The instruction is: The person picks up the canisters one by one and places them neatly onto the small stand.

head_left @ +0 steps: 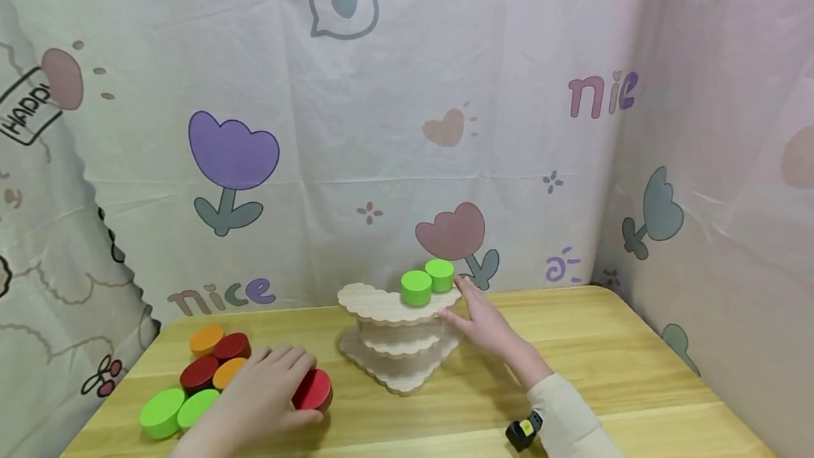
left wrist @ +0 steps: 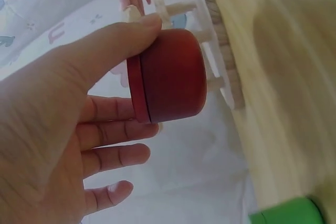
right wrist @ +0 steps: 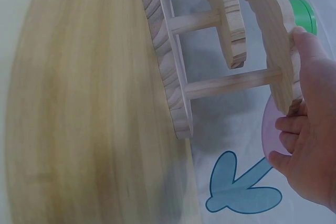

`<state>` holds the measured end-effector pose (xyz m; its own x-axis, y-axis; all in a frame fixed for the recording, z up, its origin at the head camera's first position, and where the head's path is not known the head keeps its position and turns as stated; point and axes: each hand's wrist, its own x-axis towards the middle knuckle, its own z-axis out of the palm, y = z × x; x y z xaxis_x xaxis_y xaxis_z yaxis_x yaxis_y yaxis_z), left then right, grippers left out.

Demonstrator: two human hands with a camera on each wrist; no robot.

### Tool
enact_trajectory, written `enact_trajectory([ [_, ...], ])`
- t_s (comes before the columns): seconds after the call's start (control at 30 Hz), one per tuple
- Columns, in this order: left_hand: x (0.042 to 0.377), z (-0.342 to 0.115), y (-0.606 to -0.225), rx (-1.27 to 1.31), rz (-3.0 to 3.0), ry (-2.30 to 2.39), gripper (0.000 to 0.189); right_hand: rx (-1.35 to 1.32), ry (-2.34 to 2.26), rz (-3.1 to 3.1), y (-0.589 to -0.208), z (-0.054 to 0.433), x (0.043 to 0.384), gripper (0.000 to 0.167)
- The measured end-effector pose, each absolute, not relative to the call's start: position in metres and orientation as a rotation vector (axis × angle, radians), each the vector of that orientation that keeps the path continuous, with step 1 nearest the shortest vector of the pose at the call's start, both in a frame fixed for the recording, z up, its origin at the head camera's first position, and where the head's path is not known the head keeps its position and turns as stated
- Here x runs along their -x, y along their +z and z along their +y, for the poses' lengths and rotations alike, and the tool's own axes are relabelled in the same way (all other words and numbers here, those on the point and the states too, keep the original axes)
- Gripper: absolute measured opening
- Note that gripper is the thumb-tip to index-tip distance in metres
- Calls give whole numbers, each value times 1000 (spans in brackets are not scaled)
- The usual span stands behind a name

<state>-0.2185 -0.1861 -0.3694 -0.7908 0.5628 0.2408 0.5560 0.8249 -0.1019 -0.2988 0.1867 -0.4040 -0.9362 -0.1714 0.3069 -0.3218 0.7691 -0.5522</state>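
My left hand (head_left: pixel 261 391) pinches a red round box (head_left: pixel 314 391) between thumb and fingers, above the table's front left. In the left wrist view, the red box (left wrist: pixel 170 74) shows a seam near one end, like a lid. A pale wooden tiered stand (head_left: pixel 381 306) with scalloped shelves is at the table's middle. My right hand (head_left: pixel 486 320) grips the right end of its top shelf; the right wrist view shows the thumb near a green round box (right wrist: pixel 303 16) and the fingers curled at the shelf edge. Two green round boxes (head_left: pixel 416 288) sit on that shelf.
At the table's left lie several more round boxes: orange (head_left: pixel 206 339), dark red (head_left: pixel 200 373) and green (head_left: pixel 162 413), some partly behind my left hand. A printed cloth (head_left: pixel 381 90) hangs behind the wooden table (head_left: pixel 572 345). A black device (head_left: pixel 523 432) is by my right sleeve.
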Motion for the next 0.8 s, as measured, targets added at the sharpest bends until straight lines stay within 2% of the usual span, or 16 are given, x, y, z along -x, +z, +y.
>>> enact_trajectory([
  [0.2,230,-173,-363,837,-2730,13,67,-383,922,-2725,-407,185,299,86],
  [0.47,242,-156,-349,864,-2623,-16,55,-382,930,-2735,-406,185,298,86],
  [0.8,264,-135,-329,862,-2564,-109,54,-377,930,-2732,-402,186,298,86],
])
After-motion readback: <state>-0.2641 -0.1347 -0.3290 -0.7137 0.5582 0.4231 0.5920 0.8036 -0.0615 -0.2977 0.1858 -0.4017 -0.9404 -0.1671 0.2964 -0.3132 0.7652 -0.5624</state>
